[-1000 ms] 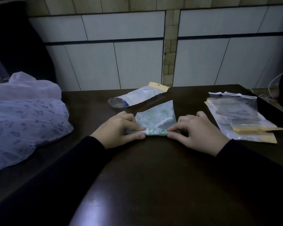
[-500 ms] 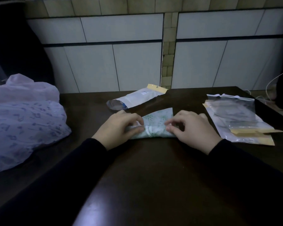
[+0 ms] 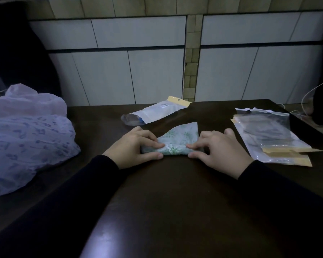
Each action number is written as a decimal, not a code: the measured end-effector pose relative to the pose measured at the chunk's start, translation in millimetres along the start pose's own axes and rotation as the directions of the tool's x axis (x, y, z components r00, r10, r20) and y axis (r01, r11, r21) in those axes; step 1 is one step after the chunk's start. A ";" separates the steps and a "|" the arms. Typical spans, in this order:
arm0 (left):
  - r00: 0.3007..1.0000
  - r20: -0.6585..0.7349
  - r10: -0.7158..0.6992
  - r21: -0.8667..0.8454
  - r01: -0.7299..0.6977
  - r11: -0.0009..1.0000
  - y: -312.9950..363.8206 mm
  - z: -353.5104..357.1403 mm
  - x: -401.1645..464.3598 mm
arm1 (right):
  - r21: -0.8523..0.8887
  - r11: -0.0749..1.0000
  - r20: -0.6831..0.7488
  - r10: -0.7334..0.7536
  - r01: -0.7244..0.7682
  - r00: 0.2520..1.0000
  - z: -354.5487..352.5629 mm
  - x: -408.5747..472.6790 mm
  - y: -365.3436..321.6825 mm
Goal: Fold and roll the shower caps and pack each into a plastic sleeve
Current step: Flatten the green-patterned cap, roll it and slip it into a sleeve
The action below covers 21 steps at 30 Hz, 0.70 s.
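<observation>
So compared to half a second back, my fingers are lower on the roll and more of the flat flap of the shower cap [image 3: 177,142] shows behind it. My left hand [image 3: 132,147] pinches the left end of the roll, thumb on the near side, fingers curled over the top. My right hand [image 3: 220,149] does the same on the right end. The cap sits mid-table [image 3: 175,202], the empty plastic sleeves [image 3: 268,135] stacked to the right, a filled sleeve [image 3: 157,111] just beyond, the loose caps [image 3: 26,138] far left.
</observation>
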<state>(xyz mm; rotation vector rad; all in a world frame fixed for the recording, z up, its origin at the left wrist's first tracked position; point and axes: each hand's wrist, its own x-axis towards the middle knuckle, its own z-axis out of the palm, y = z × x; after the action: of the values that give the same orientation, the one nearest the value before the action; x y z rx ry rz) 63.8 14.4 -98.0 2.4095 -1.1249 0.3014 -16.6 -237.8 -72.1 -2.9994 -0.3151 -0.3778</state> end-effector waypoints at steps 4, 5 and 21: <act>0.999 0.005 -0.034 -0.032 0.035 0.999 3.2 -2.5 1.1 | -0.029 1.000 -0.027 -0.004 0.003 1.000 -0.1 -0.4 -0.1; 0.999 0.007 -0.048 -0.043 0.048 0.998 4.8 -4.2 0.7 | -0.043 0.999 -0.035 -0.018 0.017 0.999 -1.0 -0.2 -0.9; 0.993 -0.104 -0.064 -0.001 0.064 0.998 15.7 -4.7 0.3 | 0.219 0.969 -0.075 0.137 -0.118 0.988 2.1 9.5 5.7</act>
<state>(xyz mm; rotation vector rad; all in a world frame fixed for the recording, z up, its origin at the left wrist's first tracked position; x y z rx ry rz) 51.9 7.7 -88.9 2.3964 -1.0002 0.4028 -5.8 -241.3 -72.1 -2.7639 -0.1435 -0.4336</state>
